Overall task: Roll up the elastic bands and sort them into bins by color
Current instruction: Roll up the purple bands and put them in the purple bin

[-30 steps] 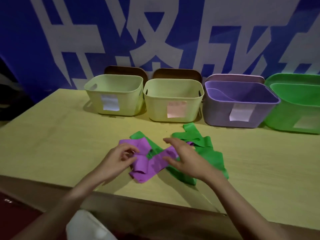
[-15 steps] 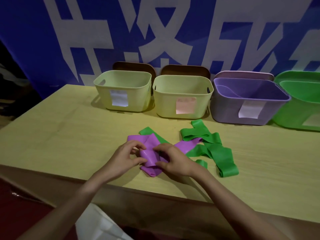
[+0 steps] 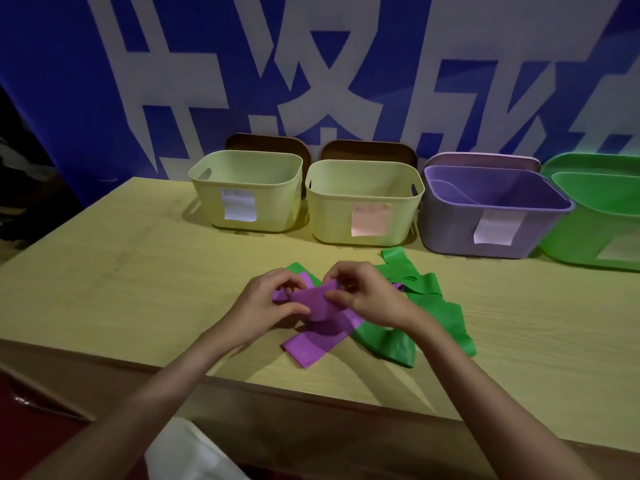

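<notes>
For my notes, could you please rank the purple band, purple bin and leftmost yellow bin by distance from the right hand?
1. Purple band: held in the right hand.
2. Purple bin: behind, to its right.
3. Leftmost yellow bin: behind, far left.

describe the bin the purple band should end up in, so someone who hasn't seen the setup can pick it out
Four bins stand in a row along the far edge of the wooden table, before the blue banner. The purple bin is third from the left, between a pale yellow bin and the green bin. It is the only purple one and has a white label on its front.
</notes>
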